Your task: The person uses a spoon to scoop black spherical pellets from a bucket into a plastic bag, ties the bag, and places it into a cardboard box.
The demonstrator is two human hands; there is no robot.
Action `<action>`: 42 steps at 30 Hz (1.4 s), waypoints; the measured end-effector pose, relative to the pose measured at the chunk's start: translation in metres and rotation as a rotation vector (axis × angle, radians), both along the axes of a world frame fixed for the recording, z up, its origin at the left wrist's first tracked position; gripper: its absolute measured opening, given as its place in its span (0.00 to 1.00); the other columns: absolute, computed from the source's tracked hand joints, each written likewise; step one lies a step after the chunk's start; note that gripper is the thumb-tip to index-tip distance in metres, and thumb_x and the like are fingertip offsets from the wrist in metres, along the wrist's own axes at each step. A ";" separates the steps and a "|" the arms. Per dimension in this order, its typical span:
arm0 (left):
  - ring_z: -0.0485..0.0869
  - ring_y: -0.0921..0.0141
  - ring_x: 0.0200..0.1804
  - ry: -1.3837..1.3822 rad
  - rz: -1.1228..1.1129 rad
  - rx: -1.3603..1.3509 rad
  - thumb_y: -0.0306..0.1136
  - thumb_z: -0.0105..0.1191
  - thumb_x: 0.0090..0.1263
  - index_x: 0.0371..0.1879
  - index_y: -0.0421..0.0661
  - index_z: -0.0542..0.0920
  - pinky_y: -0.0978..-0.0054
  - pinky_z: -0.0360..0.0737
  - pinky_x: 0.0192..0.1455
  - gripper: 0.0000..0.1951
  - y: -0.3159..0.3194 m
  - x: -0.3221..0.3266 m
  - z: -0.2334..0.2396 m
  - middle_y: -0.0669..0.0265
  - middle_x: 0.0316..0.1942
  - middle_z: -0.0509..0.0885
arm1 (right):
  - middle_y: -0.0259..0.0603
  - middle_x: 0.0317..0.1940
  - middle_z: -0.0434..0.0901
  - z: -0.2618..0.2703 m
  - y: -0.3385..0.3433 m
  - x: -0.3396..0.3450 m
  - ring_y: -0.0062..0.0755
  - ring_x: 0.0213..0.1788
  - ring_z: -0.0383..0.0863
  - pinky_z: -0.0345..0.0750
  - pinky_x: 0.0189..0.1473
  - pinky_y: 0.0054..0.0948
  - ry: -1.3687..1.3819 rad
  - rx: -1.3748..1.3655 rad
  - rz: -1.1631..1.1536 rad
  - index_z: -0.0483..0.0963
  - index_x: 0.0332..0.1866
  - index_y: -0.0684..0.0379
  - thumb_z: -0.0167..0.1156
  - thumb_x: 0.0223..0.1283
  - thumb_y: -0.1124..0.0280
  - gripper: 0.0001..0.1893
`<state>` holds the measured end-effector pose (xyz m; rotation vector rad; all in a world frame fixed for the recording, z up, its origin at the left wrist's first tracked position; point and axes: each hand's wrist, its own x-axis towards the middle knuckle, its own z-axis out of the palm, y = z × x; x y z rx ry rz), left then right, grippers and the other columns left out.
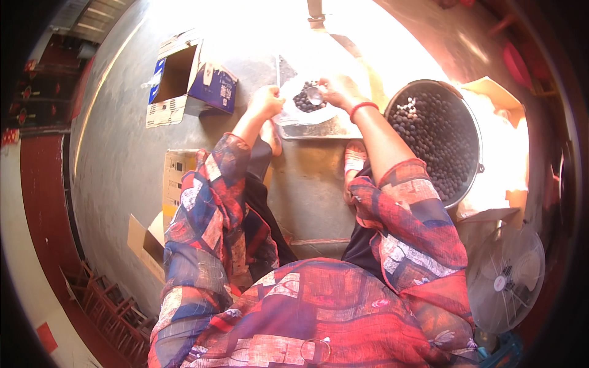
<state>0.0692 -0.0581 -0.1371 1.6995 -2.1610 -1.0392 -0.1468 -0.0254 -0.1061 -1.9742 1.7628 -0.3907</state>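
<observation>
A pale plastic bag point(287, 112) lies spread on a metal-edged platform point(322, 131), with small dark round balls point(303, 102) inside it. At the bag's left edge, my left hand point(267, 102) has its fingers curled together, pinching the plastic. My right hand point(340, 92), with a red band at the wrist, grips a round shiny metal spoon point(314, 95) over the balls. Strong glare washes out the bag's far side. Right of my right forearm stands a large bucket point(478, 147) full of similar dark balls point(432, 138), a few of them lit white.
An open blue-and-tan carton point(214, 89) stands at the left; another cardboard box point(177, 179) is beside my left knee. Behind the bucket is an open carton point(515, 138) with a plastic liner. A caged fan point(506, 280) stands at the lower right, wooden stools point(106, 308) at the lower left.
</observation>
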 end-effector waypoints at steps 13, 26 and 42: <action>0.79 0.55 0.42 -0.154 -0.045 0.042 0.38 0.53 0.54 0.31 0.43 0.79 0.62 0.74 0.46 0.11 0.004 -0.014 0.024 0.52 0.34 0.81 | 0.53 0.37 0.79 -0.011 -0.003 -0.016 0.47 0.41 0.80 0.76 0.45 0.39 0.295 0.158 -0.135 0.79 0.37 0.58 0.50 0.54 0.66 0.12; 0.80 0.57 0.34 -0.146 -0.035 -0.060 0.39 0.56 0.52 0.27 0.42 0.79 0.65 0.75 0.39 0.12 0.006 -0.017 0.032 0.53 0.26 0.80 | 0.55 0.40 0.78 -0.009 -0.001 -0.020 0.49 0.44 0.78 0.73 0.49 0.39 0.199 0.237 -0.069 0.78 0.40 0.59 0.47 0.58 0.55 0.20; 0.81 0.60 0.36 -0.195 -0.029 -0.032 0.38 0.57 0.53 0.27 0.44 0.80 0.65 0.75 0.40 0.09 0.006 -0.020 0.026 0.56 0.28 0.81 | 0.53 0.26 0.78 -0.032 0.036 -0.006 0.49 0.33 0.79 0.75 0.40 0.42 0.119 -0.056 -0.061 0.78 0.28 0.61 0.52 0.50 0.67 0.10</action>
